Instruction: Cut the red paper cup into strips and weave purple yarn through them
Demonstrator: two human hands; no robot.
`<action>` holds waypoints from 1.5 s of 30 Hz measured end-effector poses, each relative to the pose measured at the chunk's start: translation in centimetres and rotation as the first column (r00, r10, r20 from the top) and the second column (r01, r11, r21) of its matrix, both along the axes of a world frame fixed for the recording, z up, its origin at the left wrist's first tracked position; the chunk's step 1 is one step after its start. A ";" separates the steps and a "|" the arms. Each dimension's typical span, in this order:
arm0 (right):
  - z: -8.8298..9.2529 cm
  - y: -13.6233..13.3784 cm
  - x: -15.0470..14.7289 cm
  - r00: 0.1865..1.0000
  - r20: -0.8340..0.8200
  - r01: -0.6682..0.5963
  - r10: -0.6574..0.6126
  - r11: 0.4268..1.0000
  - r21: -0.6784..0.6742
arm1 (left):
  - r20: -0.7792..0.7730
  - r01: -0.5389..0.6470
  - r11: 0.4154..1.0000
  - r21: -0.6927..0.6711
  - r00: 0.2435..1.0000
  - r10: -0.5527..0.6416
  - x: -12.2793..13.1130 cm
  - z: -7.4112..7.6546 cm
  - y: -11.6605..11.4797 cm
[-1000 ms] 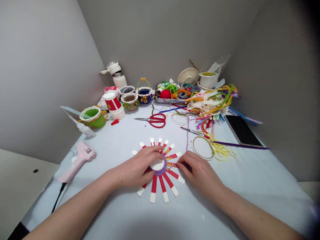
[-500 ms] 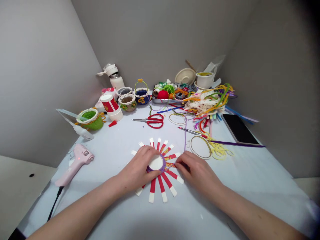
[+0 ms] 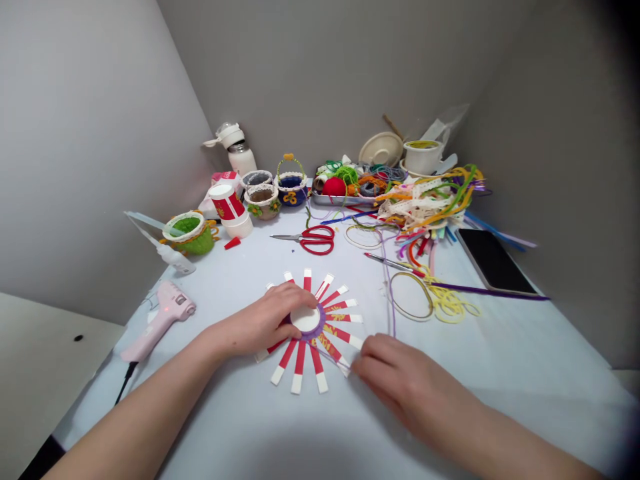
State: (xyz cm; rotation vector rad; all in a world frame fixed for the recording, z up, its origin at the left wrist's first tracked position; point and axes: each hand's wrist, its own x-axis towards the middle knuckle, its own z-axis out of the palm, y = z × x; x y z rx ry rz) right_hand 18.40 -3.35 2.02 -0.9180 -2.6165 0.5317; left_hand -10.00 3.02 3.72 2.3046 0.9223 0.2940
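A paper cup (image 3: pixel 305 321), its wall cut into red and white strips, lies fanned out flat around its round white base. Purple yarn (image 3: pixel 320 325) is wound through the strips close to the base. My left hand (image 3: pixel 274 315) grips the base from the left, thumb at its near side and fingers over its far side, hiding some strips. To the right of the strips, my right hand (image 3: pixel 393 373) pinches the yarn, which runs straight from the cup's near side to the fingertips. A loose purple strand (image 3: pixel 393 303) trails from behind that hand toward the back of the table.
Red-handled scissors (image 3: pixel 316 240) and a pen (image 3: pixel 395 264) lie beyond the cup. A pink glue gun (image 3: pixel 159 321) is at left, near a green basket (image 3: pixel 195 241). Yarn balls fill a metal tray (image 3: pixel 345 200). A phone (image 3: pixel 495 261) and yellow yarn (image 3: pixel 453 305) lie at right.
My right hand has moved toward me and slightly right, drawing out a longer stretch of yarn from the cup. The cup has turned a little under my left hand.
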 end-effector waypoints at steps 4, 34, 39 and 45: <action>-0.7 -1.5 -0.5 0.991 0.111 -0.086 0.080 0.995 0.054 | 0.019 0.006 1.000 -0.014 1.000 -0.006 0.0 0.0 0.1; -0.7 -0.6 -0.6 0.966 0.104 0.251 -0.235 0.952 -0.175 | 0.055 0.035 0.998 -0.061 0.998 -0.031 0.0 0.1 0.0; -1.0 1.2 -0.5 0.942 0.050 0.336 -0.332 0.928 -0.160 | 0.088 0.094 0.993 -0.069 0.992 -0.088 0.8 0.2 -0.5; -1.8 2.3 -0.6 0.903 -0.002 0.424 -0.429 0.894 -0.146 | 0.096 0.127 0.991 -0.045 0.988 -0.122 1.5 0.5 -1.1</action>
